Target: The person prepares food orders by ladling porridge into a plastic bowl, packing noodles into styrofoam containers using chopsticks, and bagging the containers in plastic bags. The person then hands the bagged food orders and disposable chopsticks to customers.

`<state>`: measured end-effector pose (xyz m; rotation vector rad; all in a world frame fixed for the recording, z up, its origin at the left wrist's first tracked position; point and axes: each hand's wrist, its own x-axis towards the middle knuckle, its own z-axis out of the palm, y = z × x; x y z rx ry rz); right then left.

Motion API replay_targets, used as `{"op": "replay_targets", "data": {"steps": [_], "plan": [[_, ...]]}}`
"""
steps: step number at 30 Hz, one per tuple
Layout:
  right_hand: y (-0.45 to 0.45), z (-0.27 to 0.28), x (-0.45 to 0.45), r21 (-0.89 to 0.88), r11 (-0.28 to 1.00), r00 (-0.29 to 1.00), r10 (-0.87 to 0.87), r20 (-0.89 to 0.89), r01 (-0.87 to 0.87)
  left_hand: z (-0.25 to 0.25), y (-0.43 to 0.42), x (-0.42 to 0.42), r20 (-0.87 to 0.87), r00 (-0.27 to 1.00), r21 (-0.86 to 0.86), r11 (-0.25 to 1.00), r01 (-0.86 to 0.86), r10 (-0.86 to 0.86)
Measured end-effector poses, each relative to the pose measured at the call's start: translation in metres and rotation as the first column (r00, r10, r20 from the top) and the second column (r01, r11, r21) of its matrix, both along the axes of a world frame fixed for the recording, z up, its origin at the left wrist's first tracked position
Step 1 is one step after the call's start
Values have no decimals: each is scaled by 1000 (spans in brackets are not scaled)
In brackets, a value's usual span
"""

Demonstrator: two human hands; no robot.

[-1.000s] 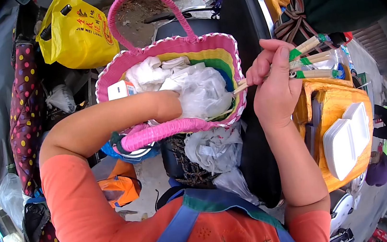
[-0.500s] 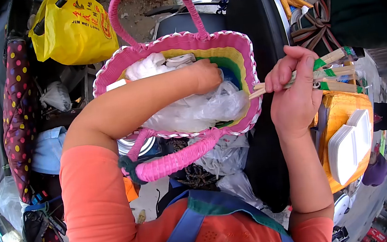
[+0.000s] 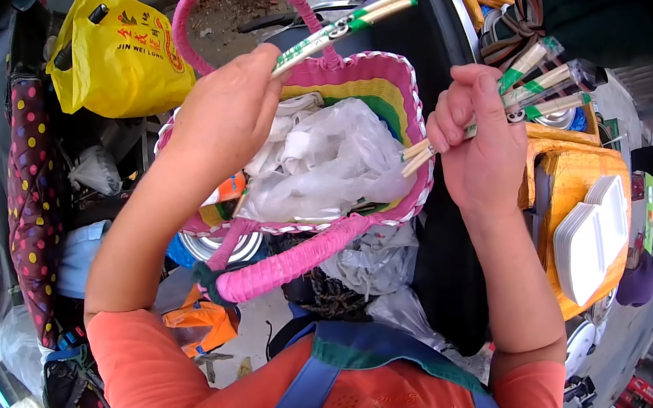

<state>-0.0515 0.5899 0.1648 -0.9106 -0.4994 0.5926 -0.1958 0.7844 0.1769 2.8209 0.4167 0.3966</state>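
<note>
My left hand (image 3: 225,110) is closed around wrapped disposable chopsticks (image 3: 350,26) with green-and-white printing. It is raised over the left side of a woven basket (image 3: 404,88) in pink, yellow and green, and the chopsticks point up to the right. Inside the basket lie crumpled clear plastic bags (image 3: 337,154), white wads and an orange item (image 3: 231,186) at the left. Beside the basket's right rim, my right hand (image 3: 482,144) grips several more wrapped chopsticks (image 3: 544,81), fanned out to the right. Their bare ends poke out toward the basket.
A yellow plastic bag (image 3: 133,56) hangs at upper left near a polka-dot cover (image 3: 38,215). A black seat (image 3: 453,254) runs along the basket's right. Stacked white foam boxes (image 3: 588,241) rest on an orange-yellow case (image 3: 551,176). A person in purple (image 3: 637,280) is farther right.
My left hand has come up out of the basket and moved left, now with wrapped chopsticks in it. My right hand keeps its chopsticks and has shifted slightly left.
</note>
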Motion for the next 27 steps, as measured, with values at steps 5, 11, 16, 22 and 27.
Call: {"op": "replay_targets", "data": {"steps": [5,11,16,22,27], "plan": [[9,0,-13,-90,983,987,157,-40,-161,-28,-25,22,27,850,-334,796,504,-526],[7,1,0,-107,991,994,-71,80,79,-79,-32,47,218,933,-957,128,262,-286],[3,3,6,-46,960,961,-274,27,275,-120,-41,28,-86,738,-909,357,217,-669],[5,8,-3,-131,963,968,-223,115,237,-137,-28,50,-675,654,325,657,680,-342],[3,6,-1,-118,973,972,-177,157,197,-139,-68,83,-588,612,-29,769,638,-529]]}}
